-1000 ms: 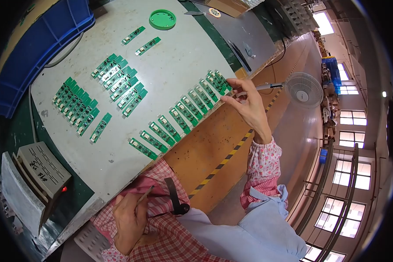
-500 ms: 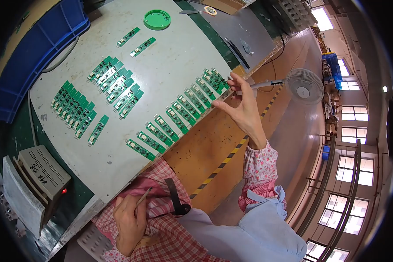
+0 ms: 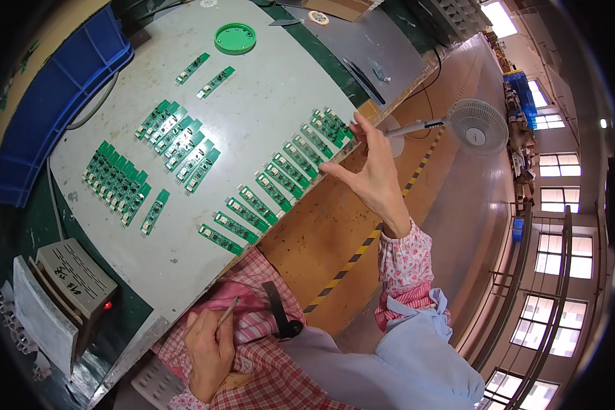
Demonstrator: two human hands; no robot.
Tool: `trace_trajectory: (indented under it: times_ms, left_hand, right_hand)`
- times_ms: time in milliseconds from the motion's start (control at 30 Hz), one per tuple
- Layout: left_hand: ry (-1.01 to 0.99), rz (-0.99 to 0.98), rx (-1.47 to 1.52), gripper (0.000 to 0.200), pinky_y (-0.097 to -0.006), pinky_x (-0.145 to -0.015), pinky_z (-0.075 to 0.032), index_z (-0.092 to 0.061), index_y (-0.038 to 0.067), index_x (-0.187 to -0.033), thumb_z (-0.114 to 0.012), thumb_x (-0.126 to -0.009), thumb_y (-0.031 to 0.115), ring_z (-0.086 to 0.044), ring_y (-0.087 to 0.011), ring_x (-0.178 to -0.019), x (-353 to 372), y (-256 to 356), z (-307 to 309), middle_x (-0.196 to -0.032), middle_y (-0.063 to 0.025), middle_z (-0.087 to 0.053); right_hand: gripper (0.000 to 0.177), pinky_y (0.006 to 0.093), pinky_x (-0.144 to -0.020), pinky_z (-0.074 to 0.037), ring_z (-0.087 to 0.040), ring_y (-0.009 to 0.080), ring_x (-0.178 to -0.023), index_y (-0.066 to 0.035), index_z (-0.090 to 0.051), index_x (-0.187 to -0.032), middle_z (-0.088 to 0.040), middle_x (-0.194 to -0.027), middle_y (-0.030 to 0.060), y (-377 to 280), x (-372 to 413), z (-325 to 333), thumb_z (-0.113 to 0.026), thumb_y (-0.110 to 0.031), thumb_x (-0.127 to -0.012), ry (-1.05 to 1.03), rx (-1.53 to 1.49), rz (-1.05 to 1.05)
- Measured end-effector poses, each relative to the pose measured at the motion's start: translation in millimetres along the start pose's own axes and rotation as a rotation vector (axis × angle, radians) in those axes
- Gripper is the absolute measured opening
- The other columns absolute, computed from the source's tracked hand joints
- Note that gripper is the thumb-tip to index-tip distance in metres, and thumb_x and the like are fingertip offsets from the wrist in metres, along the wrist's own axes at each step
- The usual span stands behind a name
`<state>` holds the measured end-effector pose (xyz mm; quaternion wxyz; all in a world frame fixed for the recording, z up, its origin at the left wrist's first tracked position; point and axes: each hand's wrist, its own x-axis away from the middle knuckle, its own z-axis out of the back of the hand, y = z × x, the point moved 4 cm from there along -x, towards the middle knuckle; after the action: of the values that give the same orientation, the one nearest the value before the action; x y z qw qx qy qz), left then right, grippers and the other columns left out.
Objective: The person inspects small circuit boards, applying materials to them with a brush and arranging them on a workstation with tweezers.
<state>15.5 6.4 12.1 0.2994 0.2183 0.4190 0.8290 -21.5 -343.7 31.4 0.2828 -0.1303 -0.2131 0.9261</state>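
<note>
Reaching step: my right hand (image 3: 370, 176), fingers apart, hovers by the rightmost small green circuit boards (image 3: 331, 127); my left hand (image 3: 210, 348) clamps a thin brown stick (image 3: 227, 312).

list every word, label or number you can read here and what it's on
No text reads clearly.
On the grey box: dark handwritten marks, too blurred to read.
On the green circuit boards: any print is too small to read.
On the green lid: no lettering visible.
On the thin stick in the left hand: none visible.
</note>
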Motion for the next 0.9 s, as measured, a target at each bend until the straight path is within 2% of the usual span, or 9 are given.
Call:
trace_trajectory:
  times_ms: [233,333,633,900]
  left_hand:
    - [0.008,-0.014,0.018,0.004,-0.0386,-0.056,-0.032,-0.061,0.001,-0.081,-0.064,-0.081,-0.002,-0.043,-0.0301,-0.057,2,-1,-1,-0.069,-0.0121,-0.053]
    - [0.013,-0.020,0.020,0.004,-0.0386,-0.057,-0.032,-0.061,0.001,-0.082,-0.064,-0.081,-0.002,-0.043,-0.0301,-0.057,1,-1,1,-0.069,-0.0120,-0.053]
    - [0.033,-0.021,0.021,0.006,-0.0387,-0.057,-0.032,-0.059,0.001,-0.080,-0.063,-0.080,-0.002,-0.043,-0.0305,-0.056,5,0,3,-0.068,-0.0119,-0.052]
    - [0.028,-0.026,0.013,0.009,-0.0388,-0.057,-0.031,-0.056,0.002,-0.077,-0.063,-0.080,-0.003,-0.043,-0.0312,-0.055,7,-1,3,-0.067,-0.0122,-0.051]
  right_hand:
    - [0.098,0.0426,-0.099,-0.040,-0.048,0.0336,-0.113,0.003,-0.036,-0.141,-0.052,-0.125,0.0198,-14,4,1,-0.084,-0.042,-0.069,-0.022,0.042,0.033]
    - [0.098,0.0437,-0.102,-0.037,-0.045,0.0360,-0.118,0.003,-0.036,-0.141,-0.050,-0.128,0.0213,-17,7,-5,-0.084,-0.042,-0.068,0.016,0.088,0.104]
    - [0.100,0.0475,-0.107,-0.033,-0.040,0.0391,-0.129,0.003,-0.034,-0.142,-0.044,-0.138,0.0244,-19,10,-10,-0.084,-0.043,-0.068,0.009,0.091,0.122]
    - [0.110,0.0516,-0.112,-0.026,-0.030,0.0443,-0.137,-0.001,-0.029,-0.147,-0.027,-0.149,0.0310,-18,13,-13,-0.084,-0.051,-0.066,-0.035,0.051,0.078]
